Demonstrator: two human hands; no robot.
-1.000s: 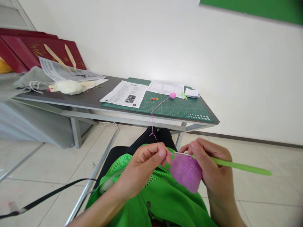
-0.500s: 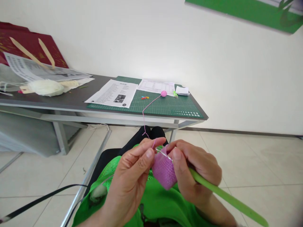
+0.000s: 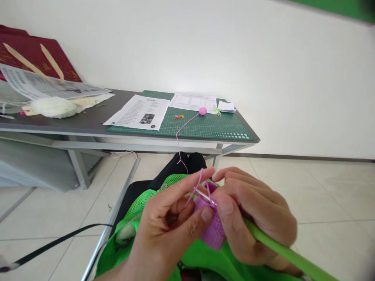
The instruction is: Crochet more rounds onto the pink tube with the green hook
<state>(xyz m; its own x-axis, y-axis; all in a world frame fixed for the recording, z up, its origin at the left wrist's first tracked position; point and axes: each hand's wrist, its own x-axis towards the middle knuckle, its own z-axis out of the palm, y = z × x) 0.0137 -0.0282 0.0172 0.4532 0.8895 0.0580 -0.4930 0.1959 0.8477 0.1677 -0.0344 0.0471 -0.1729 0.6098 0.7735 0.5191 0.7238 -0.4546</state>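
My left hand [image 3: 166, 224] pinches a small pink crocheted piece [image 3: 212, 230] over my lap, with the pink yarn strand [image 3: 179, 132] looped over its forefinger. My right hand [image 3: 254, 214] grips a crochet hook with a green handle [image 3: 281, 249]; its metal tip [image 3: 203, 195] sits in the top edge of the pink piece. The strand runs up over the table edge to a small pink yarn ball [image 3: 202, 111] on the green cutting mat [image 3: 205, 127]. A bright green mesh garment [image 3: 140, 205] covers my lap.
The grey table [image 3: 88, 123] carries a printed sheet [image 3: 137, 113], more papers [image 3: 193, 102], small coloured clips [image 3: 178, 116], a white fluffy bundle [image 3: 54, 106] and dark red folders [image 3: 35, 58] at the left. A black cable [image 3: 52, 244] crosses the tiled floor.
Both hands have drawn closer together over the pink piece; the left thumb now presses on it, the forefinger lifts the strand, and the hook's handle has swung down to the right.
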